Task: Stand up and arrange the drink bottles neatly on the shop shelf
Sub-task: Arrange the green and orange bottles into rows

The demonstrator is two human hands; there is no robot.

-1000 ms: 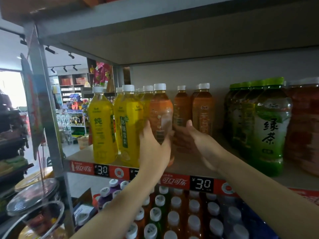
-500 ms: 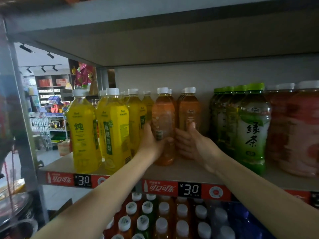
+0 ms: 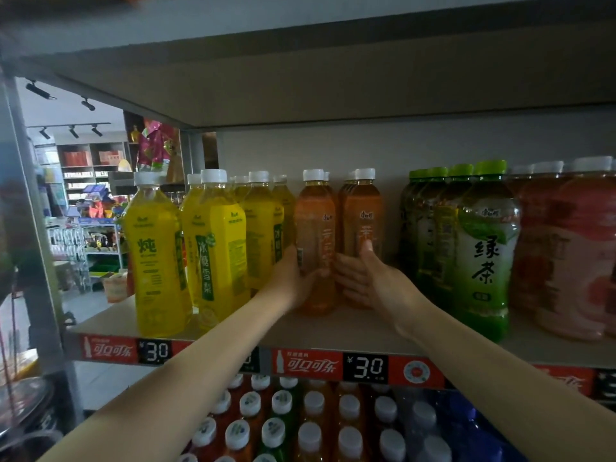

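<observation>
An orange tea bottle [image 3: 316, 228] with a white cap stands upright on the shelf board [image 3: 353, 328]. My left hand [image 3: 293, 281] is wrapped around its lower left side. My right hand [image 3: 363, 278] lies flat against its right side, fingers also touching the second orange bottle [image 3: 361, 218] just behind and to the right. Several yellow pear-drink bottles [image 3: 220, 241] stand in rows to the left. Tall green tea bottles [image 3: 483, 248] stand to the right.
Large pink-red bottles [image 3: 573, 255] fill the far right. The upper shelf [image 3: 333, 78] hangs low over the caps. Price strips [image 3: 366, 366] line the shelf edge. Below are rows of capped bottles [image 3: 313, 425]. A metal upright [image 3: 30, 228] stands at left.
The orange bottle has been moved from the front edge back and right, and now stands beside the other orange bottle. My view shifted right, closer to the shelf.
</observation>
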